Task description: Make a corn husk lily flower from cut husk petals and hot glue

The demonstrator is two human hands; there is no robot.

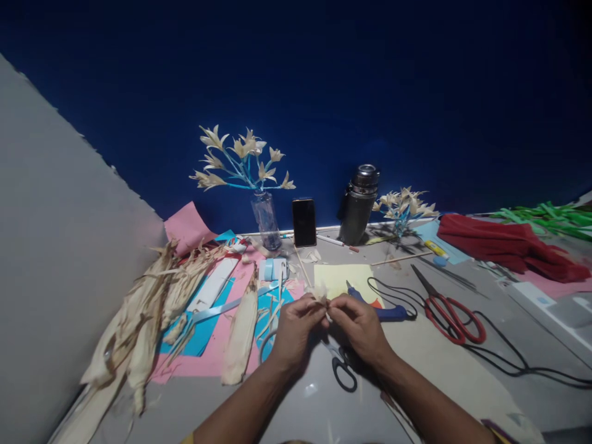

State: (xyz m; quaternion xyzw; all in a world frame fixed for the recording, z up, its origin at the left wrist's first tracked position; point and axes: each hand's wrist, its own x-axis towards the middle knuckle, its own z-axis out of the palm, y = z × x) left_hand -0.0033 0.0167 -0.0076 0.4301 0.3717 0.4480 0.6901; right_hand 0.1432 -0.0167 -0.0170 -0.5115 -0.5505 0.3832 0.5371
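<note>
My left hand and my right hand meet over the middle of the table, fingertips pinched together. Between them is a small pale piece of dried husk, shaped like petals; its lower end is hidden by my fingers. Below my right hand lie black-handled scissors, partly covered. A blue glue gun rests just beyond my right hand on a pale yellow sheet. Left of my left hand, a broad flat corn husk lies on pink and blue paper.
Dried husks are heaped at the left wall. Along the back stand a glass vase of husk flowers, a phone, a flask and a smaller flower bunch. Red-handled scissors, a black cord and a red cloth lie right.
</note>
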